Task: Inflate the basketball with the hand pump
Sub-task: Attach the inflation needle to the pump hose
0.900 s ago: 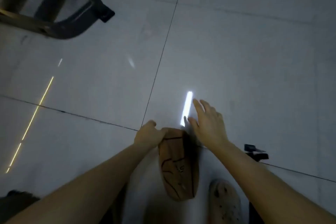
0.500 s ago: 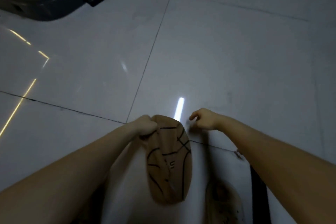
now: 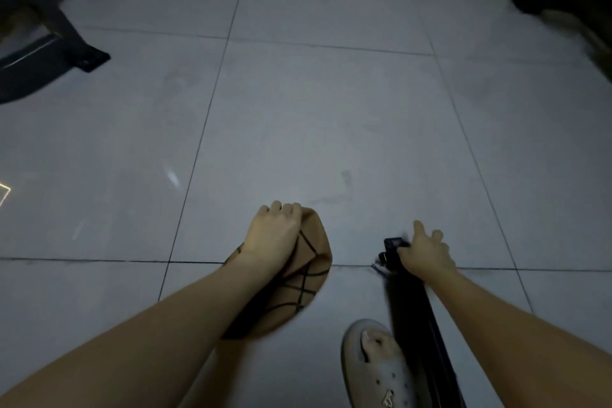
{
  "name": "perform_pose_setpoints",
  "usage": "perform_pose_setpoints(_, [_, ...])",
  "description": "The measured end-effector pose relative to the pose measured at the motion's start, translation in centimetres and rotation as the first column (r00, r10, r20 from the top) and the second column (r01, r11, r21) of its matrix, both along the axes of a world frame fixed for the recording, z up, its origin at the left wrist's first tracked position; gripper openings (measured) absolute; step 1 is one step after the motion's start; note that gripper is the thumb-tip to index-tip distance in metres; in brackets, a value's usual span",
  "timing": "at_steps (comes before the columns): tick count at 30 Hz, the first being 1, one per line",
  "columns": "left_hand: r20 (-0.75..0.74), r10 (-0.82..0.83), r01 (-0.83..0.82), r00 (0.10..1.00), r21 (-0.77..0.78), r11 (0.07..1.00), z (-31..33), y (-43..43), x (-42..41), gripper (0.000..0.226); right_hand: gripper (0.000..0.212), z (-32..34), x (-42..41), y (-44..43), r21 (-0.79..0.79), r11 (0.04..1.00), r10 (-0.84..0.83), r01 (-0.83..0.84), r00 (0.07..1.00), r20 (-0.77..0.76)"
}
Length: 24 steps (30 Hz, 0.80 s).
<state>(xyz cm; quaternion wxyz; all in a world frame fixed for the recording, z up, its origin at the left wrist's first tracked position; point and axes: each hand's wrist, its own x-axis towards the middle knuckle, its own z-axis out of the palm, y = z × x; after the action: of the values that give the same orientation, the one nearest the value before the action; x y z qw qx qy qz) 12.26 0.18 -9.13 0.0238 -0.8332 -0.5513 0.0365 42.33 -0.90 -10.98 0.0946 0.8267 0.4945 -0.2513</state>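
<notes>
So the basketball point(image 3: 311, 262) is totally flat, just a floppy brown skin with black lines lying on the grey tiled floor point(image 3: 331, 126). The left hand point(image 3: 273, 235) is on top of it, fingers curled over its far edge and gripping it. Just right of the ball, not touching it, there's the black pump point(image 3: 414, 308) lying lengthwise on the floor. The right hand point(image 3: 427, 255) is clamped on the pump's far end, thumb hooked round the side nearer the ball, index finger sticking out forward. Near the ball's close end, between it and the pump, is 1 pale shoe point(image 3: 374, 371) with holes on a foot. Well beyond the ball, far left, is a dark furniture leg point(image 3: 76, 53), blurry.
</notes>
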Motion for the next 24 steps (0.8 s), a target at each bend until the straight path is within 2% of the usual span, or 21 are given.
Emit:
perform_pose_setpoints(2, [-0.150, -0.073, 0.068, 0.986, -0.035, 0.997, -1.2, -0.6, 0.7, 0.055, 0.061, -1.3, 0.1, -0.7, 0.027, 0.998, -0.047, 0.051, 0.990, -0.135])
perform_pose_setpoints(5, [-0.270, -0.133, 0.114, 0.954, -0.084, 0.990, -1.2, -1.7, 1.1, 0.071, 0.058, -2.8, -0.8, -2.0, 0.072, 0.994, -0.068, 0.078, 0.988, -0.142])
perform_pose_setpoints(7, [-0.254, -0.165, 0.149, 0.953, -0.079, 0.986, -0.8, -2.5, 1.1, 0.074, 0.071, -3.5, -1.7, -3.1, 0.069, 0.994, -0.073, 0.080, 0.993, -0.098])
perform_pose_setpoints(10, [-0.205, -0.203, 0.193, 0.957, -0.067, 0.979, 0.0, -3.7, 0.7, 0.074, 0.078, -4.3, -2.4, -4.6, 0.036, 0.998, -0.043, 0.044, 0.999, -0.024])
perform_pose_setpoints(13, [-0.155, -0.231, 0.225, 0.960, -0.056, 0.973, 0.7, -5.0, 0.7, 0.076, 0.075, -4.3, -2.8, -5.9, 0.077, 0.991, 0.101, -0.105, 0.994, 0.051])
perform_pose_setpoints(17, [0.060, -0.173, 0.173, 0.983, 0.011, 0.985, 2.9, -5.3, 1.0, 0.068, 0.078, -1.3, -4.6, -5.4, 0.210, 0.915, 0.309, -0.345, 0.933, 0.186])
perform_pose_setpoints(20, [0.327, -0.021, 0.031, 0.945, -0.026, 0.999, 6.2, -4.6, 1.2, 0.067, 0.084, 3.1, -6.7, -4.3, 0.335, 0.806, 0.426, -0.487, 0.872, 0.243])
perform_pose_setpoints(22, [0.535, 0.131, -0.060, 0.834, -0.148, 0.987, 9.1, -3.6, 1.5, 0.064, 0.089, 6.2, -7.8, -3.2, 0.449, 0.715, 0.480, -0.537, 0.843, 0.244])
perform_pose_setpoints(23, [0.641, 0.251, -0.103, 0.725, -0.259, 0.960, 11.0, -3.1, 1.6, 0.062, 0.091, 8.0, -8.3, -2.6, 0.508, 0.665, 0.506, -0.547, 0.831, 0.232])
perform_pose_setpoints(24, [0.717, 0.390, -0.119, 0.578, -0.399, 0.909, 12.8, -2.5, 1.6, 0.060, 0.091, 9.8, -8.9, -2.1, 0.552, 0.617, 0.538, -0.561, 0.813, 0.224])
